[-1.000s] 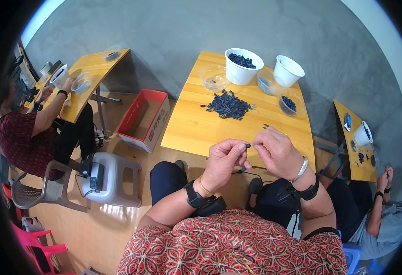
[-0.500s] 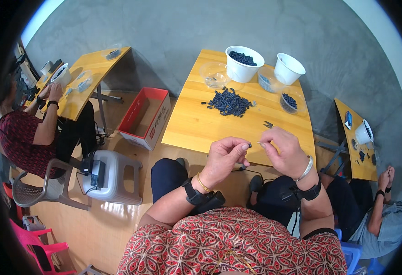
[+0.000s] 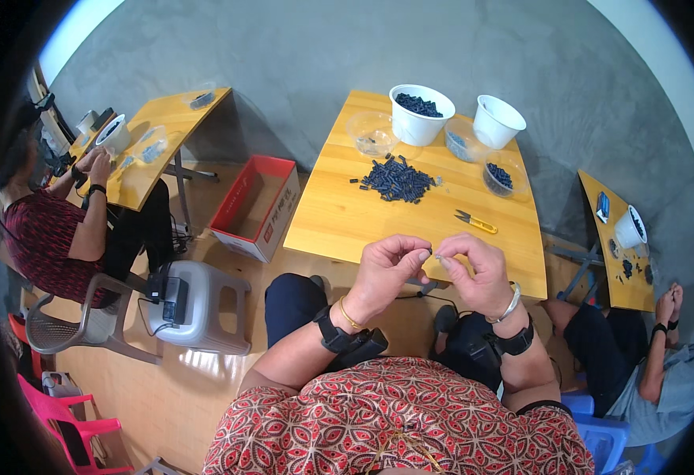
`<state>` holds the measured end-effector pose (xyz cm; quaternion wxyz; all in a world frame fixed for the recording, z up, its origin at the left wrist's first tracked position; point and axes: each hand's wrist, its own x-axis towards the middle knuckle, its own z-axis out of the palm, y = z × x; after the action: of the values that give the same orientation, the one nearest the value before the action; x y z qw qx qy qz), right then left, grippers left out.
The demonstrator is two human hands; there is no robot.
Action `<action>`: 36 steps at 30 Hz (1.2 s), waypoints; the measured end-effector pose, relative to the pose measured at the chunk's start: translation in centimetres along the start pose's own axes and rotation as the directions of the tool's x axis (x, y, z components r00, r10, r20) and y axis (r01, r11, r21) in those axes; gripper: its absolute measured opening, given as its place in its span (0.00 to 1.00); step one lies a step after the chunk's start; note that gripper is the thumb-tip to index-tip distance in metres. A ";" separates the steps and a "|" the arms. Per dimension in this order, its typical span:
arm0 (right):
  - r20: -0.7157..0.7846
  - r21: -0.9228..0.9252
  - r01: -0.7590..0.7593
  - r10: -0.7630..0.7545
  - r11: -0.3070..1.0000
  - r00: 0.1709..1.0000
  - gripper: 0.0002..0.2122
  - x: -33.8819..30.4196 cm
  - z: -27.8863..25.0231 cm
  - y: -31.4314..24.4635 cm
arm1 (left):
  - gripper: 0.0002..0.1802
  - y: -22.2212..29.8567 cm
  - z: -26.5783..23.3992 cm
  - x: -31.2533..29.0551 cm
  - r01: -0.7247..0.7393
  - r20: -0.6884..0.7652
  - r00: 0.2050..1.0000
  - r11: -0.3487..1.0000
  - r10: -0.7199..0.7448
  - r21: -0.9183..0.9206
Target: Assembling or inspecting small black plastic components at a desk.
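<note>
Over the near edge of the yellow wooden table point(image 3: 323, 224), my left hand point(image 3: 388, 267) is closed in a pinch on a small dark cylindrical piece point(image 3: 428, 251). Its fingertips almost meet those of my right hand point(image 3: 478, 273), which pinches something small and pale, too tiny to name. Beyond my hands lies a loose pile of short dark blue-black cylinders point(image 3: 398, 180). A pair of thread snips point(image 3: 476, 221) with yellow handles rests on the tabletop, past my right hand.
At the table's back stand a white tub point(image 3: 419, 131) of dark cylinders, another white tub point(image 3: 499, 123), and clear bowls point(image 3: 372, 134) with small parts. A red-edged box point(image 3: 260, 210) and grey stool point(image 3: 200, 309) are on the left. Co-workers sit at tables point(image 3: 157, 119) on both sides.
My right hand has moved left toward my left fingertips, uncovering the yellow handles of the snips. My left hand stays nearly in place.
</note>
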<state>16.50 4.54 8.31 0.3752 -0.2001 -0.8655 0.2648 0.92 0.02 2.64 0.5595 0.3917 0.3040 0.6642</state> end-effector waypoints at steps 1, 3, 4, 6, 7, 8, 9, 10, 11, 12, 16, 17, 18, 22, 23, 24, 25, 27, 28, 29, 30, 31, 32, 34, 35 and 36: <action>-0.049 -0.023 0.009 -0.010 1.000 0.999 0.05 -0.1 -0.1 -0.3 | 0.07 0.0 -0.1 -0.1 -0.001 0.001 1.000 1.000 0.001 0.003; -0.046 -0.018 0.030 -0.030 0.999 0.998 0.05 -0.1 -0.1 -0.4 | 0.08 0.0 -0.2 -0.2 0.045 0.056 0.997 0.999 -0.046 0.016; -0.041 -0.013 0.049 -0.049 0.999 0.998 0.05 -0.2 0.0 -0.5 | 0.08 0.2 0.0 -0.4 0.044 0.060 0.997 0.999 -0.045 0.018; -0.050 -0.013 0.058 -0.058 0.998 0.997 0.05 -0.5 0.1 -0.8 | 0.09 0.5 0.5 -0.6 0.060 0.053 0.997 0.998 -0.061 0.022; -0.056 -0.011 0.065 -0.065 0.998 0.996 0.05 -0.6 0.1 -0.9 | 0.09 0.6 0.6 -0.8 0.056 0.052 0.997 0.998 -0.057 0.025; -0.056 -0.009 0.070 -0.070 0.998 0.996 0.05 -0.8 0.1 -1.0 | 0.09 0.7 0.7 -0.9 0.088 0.060 0.994 0.996 -0.086 -0.030; -0.080 0.022 0.062 -0.060 0.998 0.995 0.04 -1.0 0.2 -1.1 | 0.10 0.8 0.8 -1.0 0.121 0.072 0.991 0.989 -0.115 -0.083; -0.103 0.053 0.055 -0.050 0.997 0.993 0.04 -1.3 0.3 -1.1 | 0.10 0.9 0.9 -1.0 0.119 0.072 0.991 0.990 -0.113 -0.079; -0.105 0.055 0.059 -0.053 0.997 0.993 0.04 -1.5 0.4 -1.1 | 0.10 1.0 1.0 -1.0 0.131 0.104 0.988 0.984 -0.118 -0.122; -0.128 0.152 0.018 0.002 0.988 0.992 0.04 -1.7 0.5 -1.0 | 0.10 1.1 1.1 -1.0 0.145 0.138 0.983 0.976 -0.123 -0.162; -0.113 0.348 -0.034 0.078 0.937 0.991 0.02 -2.0 0.8 -1.1 | 0.10 0.8 1.1 -1.2 0.103 0.136 0.988 0.979 -0.080 -0.176; -0.110 0.347 -0.034 0.077 0.937 0.991 0.02 -1.9 0.8 -1.1 | 0.09 0.8 1.0 -1.2 0.056 0.081 0.996 0.991 -0.047 -0.119; -0.083 0.341 -0.060 0.093 0.938 0.992 0.02 -1.9 0.6 -1.0 | 0.08 0.6 1.0 -1.3 0.017 0.026 1.000 0.998 -0.015 -0.061; -0.023 0.136 -0.053 0.057 0.989 0.998 0.03 -1.5 -0.4 -0.8 | 0.07 0.4 0.5 -1.0 -0.051 0.047 0.998 0.999 0.050 0.014; -0.022 0.137 -0.053 0.056 0.989 0.998 0.03 -1.1 -0.7 -1.1 | 0.07 0.6 0.5 -1.0 -0.073 0.041 0.997 0.997 0.071 0.028; 0.002 0.032 -0.021 0.020 0.999 1.000 0.03 -0.8 -0.9 -1.5 | 0.07 0.6 0.4 -1.2 -0.091 0.034 0.995 0.995 0.090 0.044; 0.030 -0.073 0.015 -0.013 0.997 0.999 0.03 -0.5 -1.1 -1.7 | 0.07 0.6 0.3 -1.3 -0.089 0.032 0.996 0.995 0.088 0.046; 0.039 -0.102 0.058 -0.054 0.993 0.998 0.04 -0.1 -1.2 -2.0 | 0.08 0.8 0.1 -1.4 -0.136 0.038 0.990 0.987 0.133 0.081; 0.050 -0.134 0.102 -0.096 0.986 0.994 0.04 0.0 -1.2 -2.1 | 0.08 0.7 0.1 -1.4 -0.134 0.040 0.991 0.988 0.131 0.081; 0.048 -0.134 0.100 -0.094 0.986 0.994 0.04 0.2 -1.3 -2.3 | 0.08 0.7 0.2 -1.5 -0.162 0.036 0.987 0.982 0.159 0.100; 0.070 -0.158 0.119 -0.109 0.980 0.992 0.04 0.4 -1.4 -2.5 | 0.08 0.7 0.3 -1.5 -0.191 0.031 0.982 0.975 0.188 0.117; 0.093 -0.182 0.138 -0.122 0.974 0.988 0.05 0.5 -1.4 -2.6 | 0.08 0.8 0.4 -1.7 -0.191 0.032 0.982 0.975 0.188 0.116; 0.093 -0.184 0.137 -0.122 0.973 0.988 0.05 0.6 -1.3 -2.6 | 0.08 1.0 0.6 -1.9 -0.186 0.022 0.982 0.967 0.186 0.174; 0.082 -0.206 0.217 -0.204 0.954 0.975 0.06 0.7 -1.2 -2.3 | 0.08 1.1 0.8 -1.9 -0.182 0.015 0.983 0.955 0.184 0.233; 0.081 -0.208 0.217 -0.204 0.954 0.976 0.06 0.8 -1.3 -2.3 | 0.07 1.1 0.8 -1.9 -0.185 0.023 0.982 0.952 0.185 0.246; 0.108 -0.215 0.224 -0.205 0.951 0.973 0.06 0.9 -1.4 -2.3 | 0.07 1.0 0.8 -1.9 -0.187 0.029 0.982 0.948 0.186 0.257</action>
<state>16.62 3.65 11.01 0.3397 -0.1346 -0.9216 0.1306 1.23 -2.05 3.59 0.4389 0.4897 0.3486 0.6678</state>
